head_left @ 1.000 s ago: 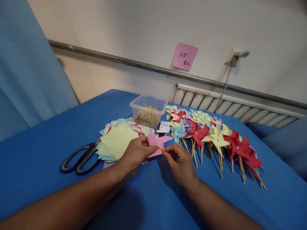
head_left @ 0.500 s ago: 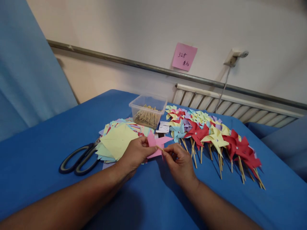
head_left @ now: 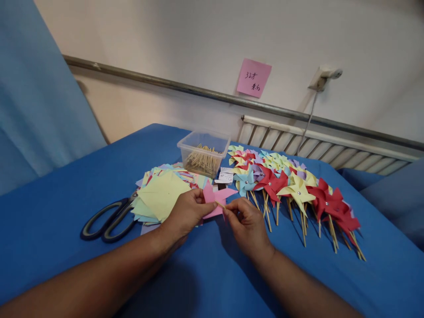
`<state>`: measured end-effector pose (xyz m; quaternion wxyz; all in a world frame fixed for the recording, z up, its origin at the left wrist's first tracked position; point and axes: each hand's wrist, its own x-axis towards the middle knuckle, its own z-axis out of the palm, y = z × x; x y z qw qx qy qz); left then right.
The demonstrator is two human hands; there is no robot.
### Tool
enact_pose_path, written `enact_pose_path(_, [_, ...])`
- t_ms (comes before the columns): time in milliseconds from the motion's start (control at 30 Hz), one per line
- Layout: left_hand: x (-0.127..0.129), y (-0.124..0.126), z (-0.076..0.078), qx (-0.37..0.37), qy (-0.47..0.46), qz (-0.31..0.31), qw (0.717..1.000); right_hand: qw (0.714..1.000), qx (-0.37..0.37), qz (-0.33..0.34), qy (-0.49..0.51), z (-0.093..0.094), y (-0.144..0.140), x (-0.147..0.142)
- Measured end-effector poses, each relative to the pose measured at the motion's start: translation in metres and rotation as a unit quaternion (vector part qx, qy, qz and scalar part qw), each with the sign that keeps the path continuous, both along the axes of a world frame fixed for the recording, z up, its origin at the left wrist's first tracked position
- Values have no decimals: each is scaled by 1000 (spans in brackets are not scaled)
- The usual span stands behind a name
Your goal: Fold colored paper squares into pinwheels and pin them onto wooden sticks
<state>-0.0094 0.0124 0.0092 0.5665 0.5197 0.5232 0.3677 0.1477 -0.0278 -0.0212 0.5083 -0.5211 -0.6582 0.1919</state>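
Blue cloth [head_left: 59, 207] covers the whole table where the person works. Closest to us, the left hand [head_left: 187, 212] pinches a pink pinwheel [head_left: 215, 198] tight at its edge. The right hand [head_left: 247, 223] has its fingers squeezed around a thin wooden stick [head_left: 220, 205], whose tip touches the pink paper. Just left of the hands lies a pile of colored paper squares [head_left: 159, 198], with black scissors [head_left: 106, 218] beside it. To the right, many finished pinwheels [head_left: 298, 190] lie in a row on their sticks. Farther back sits a clear box [head_left: 203, 152] full of sticks. On the wall behind hangs a pink note [head_left: 253, 77].
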Motion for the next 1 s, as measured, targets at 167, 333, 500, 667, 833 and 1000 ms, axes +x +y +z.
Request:
enact_pose_path(167, [2,0,-2,22,-1,10,1000,1000,3,3,-22,1,0,1])
enact_pose_path(333, [4,-1,0,14,20,26,999,999,2,3,-33,0,0,1])
enact_pose_path(500, [6,-2,2,8,10,38,999,999,-1,3,-42,0,0,0])
enact_pose_path(667, [6,-2,1,10,-10,43,999,998,7,4,-57,1,0,1])
enact_pose_path(833, [6,-2,0,10,-6,46,999,996,8,-2,-90,2,-1,2])
enact_pose_path(1000, [6,-2,0,15,8,47,999,995,6,-5,-101,2,-1,2])
